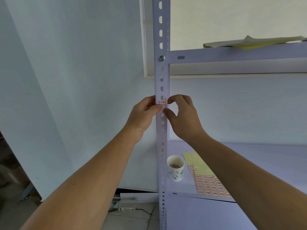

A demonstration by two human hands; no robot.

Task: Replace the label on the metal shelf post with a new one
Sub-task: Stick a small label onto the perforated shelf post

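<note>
Early stage, I'd judge: red-bordered label (163,102) on the metal post (162,77) looks partly torn, left hand (144,113) thumb pressing its lower edge, right hand (181,113) grip curled beside it, pinch unclear; fresh label sheet (210,185) waits on the shelf (249,151).

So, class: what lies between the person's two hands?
In the head view, the white perforated metal shelf post with its red-and-white label lies between the left hand and right hand.
</note>
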